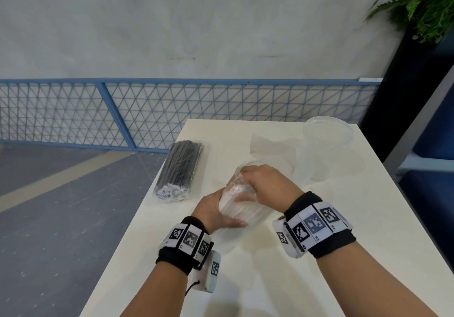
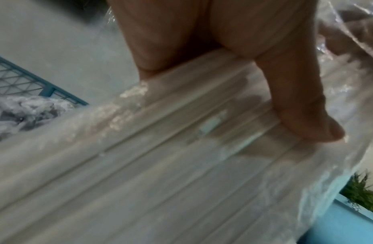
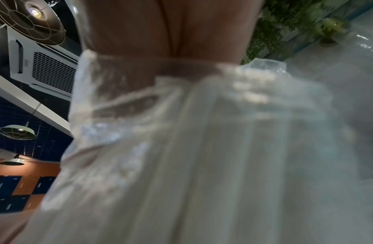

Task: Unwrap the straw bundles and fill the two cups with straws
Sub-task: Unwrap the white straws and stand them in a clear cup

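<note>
The left hand wraps around the near part of the white straw bundle, thumb lying along its near side and fingers curled under it, so the bundle runs up and away from this grip toward the far side. The left wrist view shows the thumb pressed on the clear wrapper, with the ridges of the straws running beneath it. The right hand sits on the far, upper end of the same bundle, fingers bent over the crinkled clear wrapper and clutching it; the right wrist view is blurred, so whether the wrapper is already torn open there is hard to say. The bundle is held between both hands just above the white table, tilted with its far end raised.

To the left, well apart from the hands, a black straw bundle lies flat in its wrapper. At the far right stands a clear cup, with loose clear film lying between it and the hands.
</note>
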Tool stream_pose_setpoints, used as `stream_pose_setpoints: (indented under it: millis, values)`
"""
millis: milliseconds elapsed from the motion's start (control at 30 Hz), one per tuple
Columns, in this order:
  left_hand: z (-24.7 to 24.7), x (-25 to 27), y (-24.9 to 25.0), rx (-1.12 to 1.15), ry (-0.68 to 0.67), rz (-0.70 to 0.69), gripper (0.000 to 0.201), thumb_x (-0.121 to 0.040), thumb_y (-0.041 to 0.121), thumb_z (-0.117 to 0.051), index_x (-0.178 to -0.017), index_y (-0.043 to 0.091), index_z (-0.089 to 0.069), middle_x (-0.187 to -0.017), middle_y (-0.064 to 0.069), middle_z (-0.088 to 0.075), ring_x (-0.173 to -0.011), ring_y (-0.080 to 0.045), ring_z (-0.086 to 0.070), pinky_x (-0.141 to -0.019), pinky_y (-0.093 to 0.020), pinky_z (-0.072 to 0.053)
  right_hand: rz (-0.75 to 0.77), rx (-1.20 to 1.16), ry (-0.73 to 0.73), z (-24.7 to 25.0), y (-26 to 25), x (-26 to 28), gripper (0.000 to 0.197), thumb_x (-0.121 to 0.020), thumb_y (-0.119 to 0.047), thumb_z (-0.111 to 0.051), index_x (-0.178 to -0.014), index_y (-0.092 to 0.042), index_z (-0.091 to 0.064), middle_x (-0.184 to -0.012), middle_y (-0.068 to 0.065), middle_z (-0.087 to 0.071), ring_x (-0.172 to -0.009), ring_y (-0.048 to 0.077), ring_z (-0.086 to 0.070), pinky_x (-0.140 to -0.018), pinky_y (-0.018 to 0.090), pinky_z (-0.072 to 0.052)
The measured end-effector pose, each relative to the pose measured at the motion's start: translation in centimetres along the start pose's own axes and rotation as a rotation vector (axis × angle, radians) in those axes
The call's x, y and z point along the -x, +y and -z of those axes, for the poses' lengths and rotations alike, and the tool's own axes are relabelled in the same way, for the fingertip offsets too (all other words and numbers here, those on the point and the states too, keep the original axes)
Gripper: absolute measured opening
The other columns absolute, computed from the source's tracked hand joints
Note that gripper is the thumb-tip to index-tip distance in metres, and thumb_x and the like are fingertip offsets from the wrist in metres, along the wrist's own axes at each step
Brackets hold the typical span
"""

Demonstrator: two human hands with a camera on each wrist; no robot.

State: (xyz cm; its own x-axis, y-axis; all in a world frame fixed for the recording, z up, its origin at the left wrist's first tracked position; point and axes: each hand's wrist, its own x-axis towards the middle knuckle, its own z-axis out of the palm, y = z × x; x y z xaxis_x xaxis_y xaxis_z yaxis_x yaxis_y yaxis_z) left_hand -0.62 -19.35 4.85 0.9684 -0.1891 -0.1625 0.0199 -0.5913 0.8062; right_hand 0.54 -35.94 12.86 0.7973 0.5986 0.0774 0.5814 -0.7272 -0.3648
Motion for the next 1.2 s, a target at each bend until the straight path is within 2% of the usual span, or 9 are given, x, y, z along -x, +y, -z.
stream_pose_setpoints:
  millis: [100,167,367,467,567,767,900,1033,1200]
  values:
    - [0.1,0.0,-0.1,0.020,0.030,-0.005,0.061,-0.051,0.027,-0.091,-0.103,0.026,-0.060,-0.089,0.015,-0.063,-0.090,-0.006,-0.059,-0.071,-0.008,-0.041,0.054,-0.126,0.103,0.7,0.4,0.1,0.020,-0.077,-0.022,-0.074,-0.075,-0.003,-0.065,-0.083,0.010,-0.066,-0.071,0.021,-0.057,-0.069,0.037,-0.050]
    - [0.2,0.0,0.0,0.026,0.037,-0.001,0.061,-0.051,0.027,-0.091,-0.104,0.027,-0.058,-0.087,0.017,-0.061,-0.086,-0.002,-0.057,-0.066,-0.006,-0.041,0.045,-0.173,0.156,2.1,0.6,0.3,0.009,-0.078,-0.015,-0.072,-0.086,-0.010,-0.071,-0.087,0.009,-0.069,-0.073,0.020,-0.060,-0.075,0.038,-0.052]
    - [-0.2,-0.2,0.2,0.031,0.053,0.013,0.071,-0.052,0.027,-0.090,-0.115,0.021,-0.057,-0.098,0.006,-0.063,-0.095,-0.013,-0.058,-0.073,-0.015,-0.041,-0.020,-0.354,0.264,4.1,2.3,1.1,0.026,-0.076,-0.017,-0.075,-0.100,-0.024,-0.070,-0.096,-0.003,-0.069,-0.083,0.017,-0.065,-0.081,0.033,-0.054]
    - [-0.2,-0.2,0.1,0.042,0.073,0.015,0.069,-0.054,0.026,-0.090,-0.112,0.025,-0.053,-0.098,0.007,-0.063,-0.098,-0.015,-0.060,-0.074,-0.016,-0.043,-0.069,-0.674,0.297,1.8,1.8,1.4,0.059,-0.073,-0.015,-0.077,-0.123,-0.035,-0.050,-0.110,-0.014,-0.058,-0.095,0.016,-0.064,-0.087,0.031,-0.055]
    - [-0.3,0.2,0.9,0.031,0.086,-0.034,0.073,-0.054,0.028,-0.089,-0.113,0.030,-0.046,-0.095,0.015,-0.058,-0.092,-0.006,-0.057,-0.068,-0.001,-0.040,-0.132,-0.854,0.444,-1.1,0.5,1.3,0.072,-0.072,-0.014,-0.078,-0.129,-0.035,-0.039,-0.115,-0.013,-0.055,-0.100,0.013,-0.061,-0.089,0.027,-0.052]
    - [-0.8,0.4,2.5,0.072,0.140,-0.102,0.096,-0.057,0.029,-0.088,-0.137,0.028,-0.034,-0.108,0.018,-0.052,-0.102,-0.004,-0.051,-0.074,-0.004,-0.034,-0.241,-1.055,0.543,-3.2,-1.7,-0.4,0.030,-0.082,-0.018,-0.067,-0.107,-0.023,-0.051,-0.083,-0.009,-0.057,-0.078,0.005,-0.057,-0.084,0.035,-0.048]
    - [-0.8,0.6,2.2,0.070,0.172,-0.102,0.081,-0.060,0.030,-0.085,-0.128,0.026,-0.041,-0.101,0.022,-0.050,-0.094,0.000,-0.049,-0.066,0.000,-0.035,-0.203,-1.165,0.602,-3.2,-2.1,-1.2,0.012,-0.083,-0.023,-0.066,-0.083,-0.021,-0.054,-0.072,-0.013,-0.053,-0.071,0.005,-0.051,-0.074,0.027,-0.043]
    - [-1.1,0.4,1.7,0.106,0.192,-0.082,0.059,-0.061,0.029,-0.085,-0.105,0.032,-0.046,-0.091,0.020,-0.057,-0.087,-0.003,-0.056,-0.065,-0.003,-0.039,-0.242,-1.303,0.600,-2.2,-2.0,-1.8,0.024,-0.082,-0.034,-0.065,-0.063,-0.025,-0.053,-0.060,-0.011,-0.047,-0.063,0.008,-0.045,-0.070,0.025,-0.038]
    - [-1.1,-0.1,1.2,0.146,0.199,-0.082,0.075,-0.049,0.047,-0.085,-0.113,0.027,-0.052,-0.104,0.005,-0.067,-0.096,-0.014,-0.062,-0.084,-0.031,-0.052,-0.146,-1.449,0.670,0.8,-1.5,-2.0,0.035,-0.085,-0.039,-0.058,-0.062,-0.017,-0.044,-0.053,-0.009,-0.042,-0.058,0.010,-0.039,-0.064,0.021,-0.036]
